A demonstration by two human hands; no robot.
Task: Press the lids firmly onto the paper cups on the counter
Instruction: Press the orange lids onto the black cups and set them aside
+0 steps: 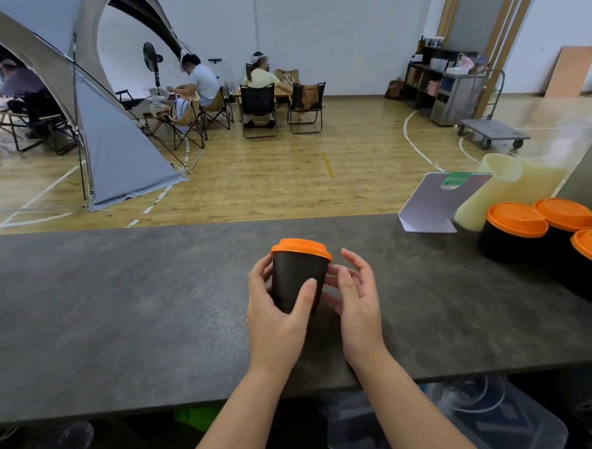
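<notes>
Centrally on the dark stone counter (120, 302) stands a black paper cup (297, 279) wearing an orange lid (301, 248). The left hand (275, 314) wraps its curled fingers and thumb around the cup wall; the right hand (355, 296) hovers beside it, fingers loosely spread, holding nothing. To seat the lid well, the left hand should steady the cup while the right presses evenly around the rim. 3 lidded cups (514, 233) wait at right.
</notes>
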